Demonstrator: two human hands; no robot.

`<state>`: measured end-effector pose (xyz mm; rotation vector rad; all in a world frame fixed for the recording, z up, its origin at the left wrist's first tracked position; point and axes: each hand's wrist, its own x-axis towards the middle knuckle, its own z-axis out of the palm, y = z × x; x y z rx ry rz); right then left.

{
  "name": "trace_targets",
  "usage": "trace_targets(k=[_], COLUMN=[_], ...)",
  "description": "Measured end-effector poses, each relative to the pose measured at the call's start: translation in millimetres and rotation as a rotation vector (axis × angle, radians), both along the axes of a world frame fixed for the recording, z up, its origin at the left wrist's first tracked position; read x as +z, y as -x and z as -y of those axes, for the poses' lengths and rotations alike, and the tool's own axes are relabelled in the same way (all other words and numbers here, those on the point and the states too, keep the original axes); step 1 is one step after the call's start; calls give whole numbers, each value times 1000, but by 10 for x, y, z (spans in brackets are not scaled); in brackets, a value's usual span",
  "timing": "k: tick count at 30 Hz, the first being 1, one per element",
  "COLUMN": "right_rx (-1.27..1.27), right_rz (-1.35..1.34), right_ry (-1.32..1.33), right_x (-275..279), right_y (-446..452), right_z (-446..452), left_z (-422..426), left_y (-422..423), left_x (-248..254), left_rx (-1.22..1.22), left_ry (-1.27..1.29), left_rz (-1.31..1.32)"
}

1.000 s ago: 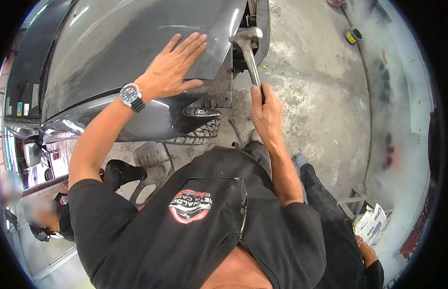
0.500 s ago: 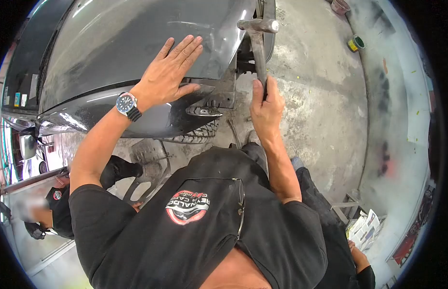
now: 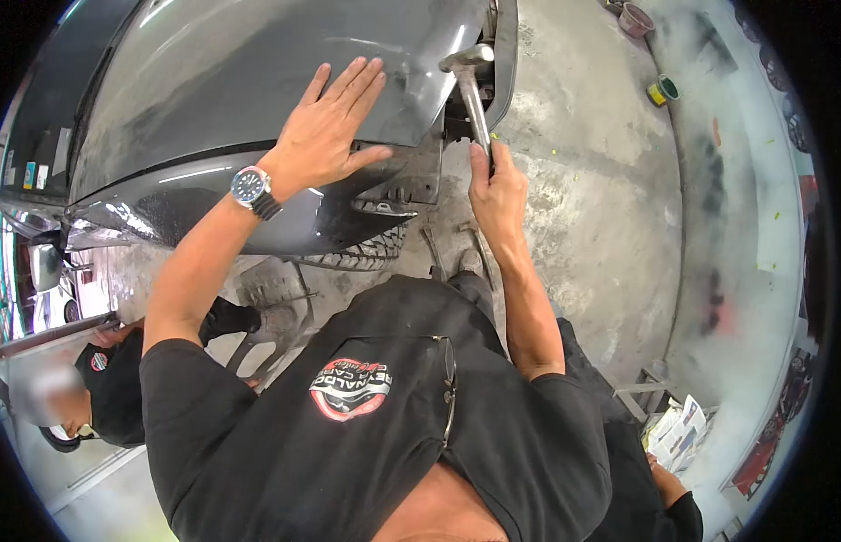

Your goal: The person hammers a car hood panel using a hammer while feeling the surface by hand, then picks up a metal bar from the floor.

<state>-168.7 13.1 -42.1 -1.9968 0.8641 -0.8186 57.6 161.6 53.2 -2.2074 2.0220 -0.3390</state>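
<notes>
My left hand [image 3: 326, 135], with a watch [image 3: 250, 186] on its wrist, lies flat on the dark car hood [image 3: 231, 81], fingers together and thumb out to the side. In my right hand [image 3: 500, 190] is a hammer [image 3: 474, 108], gripped by its handle. The metal head of the hammer is at the hood's front corner; whether it touches the panel I cannot tell. Below the hood edge is the glossy dark fender [image 3: 285, 212], with a tire [image 3: 366, 255] partly showing under it.
One person in a black shirt [image 3: 113, 388] crouches at the left by the car. At the lower right, another person's arm [image 3: 671, 488] is beside newspapers [image 3: 678, 434]. A paint can [image 3: 662, 90] and a bucket [image 3: 635, 20] stand along the wall. Tools lie on the floor [image 3: 601, 226].
The hammer head has come in left and down toward the hood corner. My left hand has shifted slightly right on the hood. The person at the left has moved a little.
</notes>
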Motion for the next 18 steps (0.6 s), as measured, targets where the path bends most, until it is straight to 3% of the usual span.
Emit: trace_targets(k=[7, 12, 18], right_rx=[15, 77, 69], right_rz=[62, 59, 133], right_ry=[-109, 57, 111], right_x=[178, 216, 378], right_y=[15, 70, 18], right_z=[-125, -224, -314], left_z=[161, -247, -450], left_y=[342, 577, 602], left_x=[-283, -295, -394], left_rx=[94, 124, 152], left_ry=[150, 65, 134], left_rz=[-61, -107, -183])
